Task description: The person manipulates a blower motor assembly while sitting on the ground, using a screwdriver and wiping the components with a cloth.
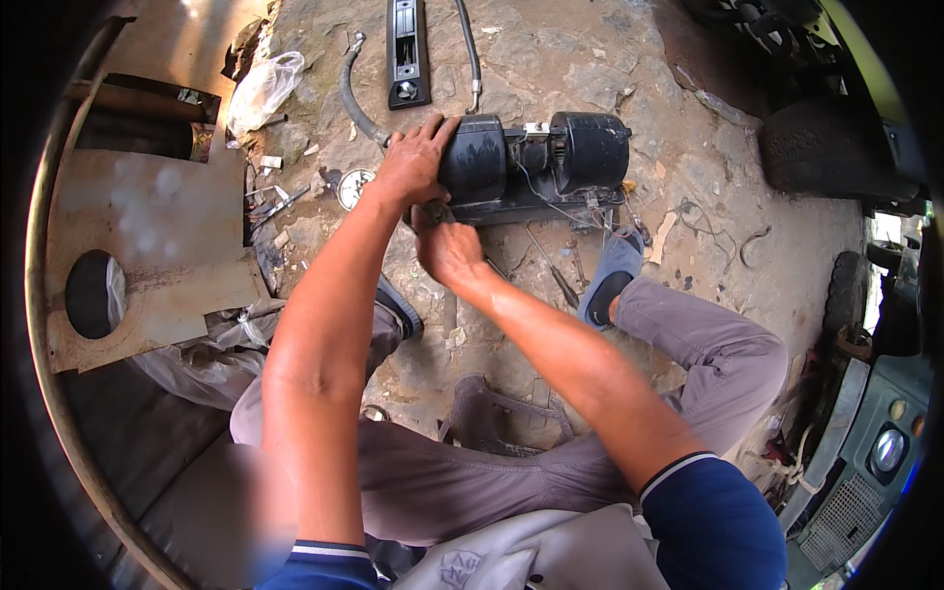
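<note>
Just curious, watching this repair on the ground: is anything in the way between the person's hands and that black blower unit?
Nothing visible. The left hand already rests on the left housing of the black blower unit, and the right hand is at its lower left edge. The screwdriver and loose wires lie off to the right.

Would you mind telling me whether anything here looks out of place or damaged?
Loose wires trail from the black blower unit onto bare stone ground; the left hand rests on it, the right hand below.
</note>
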Available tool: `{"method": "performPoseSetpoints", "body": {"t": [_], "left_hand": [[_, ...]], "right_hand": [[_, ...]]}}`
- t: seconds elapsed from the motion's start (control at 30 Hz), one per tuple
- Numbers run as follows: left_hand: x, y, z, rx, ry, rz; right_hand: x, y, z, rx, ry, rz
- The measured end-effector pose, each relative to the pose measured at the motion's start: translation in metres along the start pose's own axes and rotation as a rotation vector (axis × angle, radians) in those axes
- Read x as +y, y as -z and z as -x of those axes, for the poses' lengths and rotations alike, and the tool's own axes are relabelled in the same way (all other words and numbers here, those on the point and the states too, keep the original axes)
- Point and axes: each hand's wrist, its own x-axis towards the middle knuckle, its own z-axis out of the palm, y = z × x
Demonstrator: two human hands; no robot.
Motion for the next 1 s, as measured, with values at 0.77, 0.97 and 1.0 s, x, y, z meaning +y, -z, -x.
{"method": "performPoseSetpoints", "body": {"t": [0.77,0.97,1.0], "left_hand": [[-0.009,-0.004,0.003,-0.004,0.033,0.043],[-0.007,-0.004,-0.005,-0.05,0.04,0.016],[-0.008,0.0,-0.007,-0.049,0.034,0.013]], "right_hand": [[0.091,0.082,0.053,-0.121,-0.247,0.217],[0.088,0.07,0.074,0.138,-0.706,-0.579],[0.093,0.06,0.071,0.218,-0.689,-0.617]]}}
